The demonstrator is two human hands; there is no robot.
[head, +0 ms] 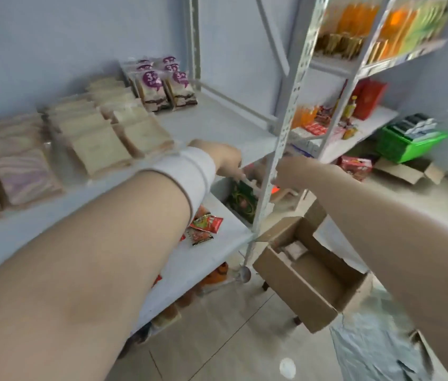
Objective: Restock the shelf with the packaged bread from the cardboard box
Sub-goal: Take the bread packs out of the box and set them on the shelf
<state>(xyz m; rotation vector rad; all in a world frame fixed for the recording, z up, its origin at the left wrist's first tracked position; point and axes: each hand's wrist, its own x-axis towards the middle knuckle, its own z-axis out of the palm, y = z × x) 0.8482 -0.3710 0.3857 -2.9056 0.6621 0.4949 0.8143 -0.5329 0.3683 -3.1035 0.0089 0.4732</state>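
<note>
Both arms stretched out to the front of the bread shelf, the box down on the right.

Nearest me, low on the right, the open cardboard box (291,294) sits off the floor with a pale bread pack (295,249) lying in its far corner. Above it, the left hand (227,159), white wristband (190,171) behind it, hangs at the front edge of the shelf (217,125). The right hand (290,171) is just beside the perforated upright post (286,127). Both are blurred, so I cannot tell how either grip stands. Red snack sachets (203,226) lie on the tier below. Further back on the shelf are the purple-swirled loaves (24,174), the plain bread packs (101,149) and the purple-labelled packs (162,89). A green basket (410,144) sits far right.
</note>
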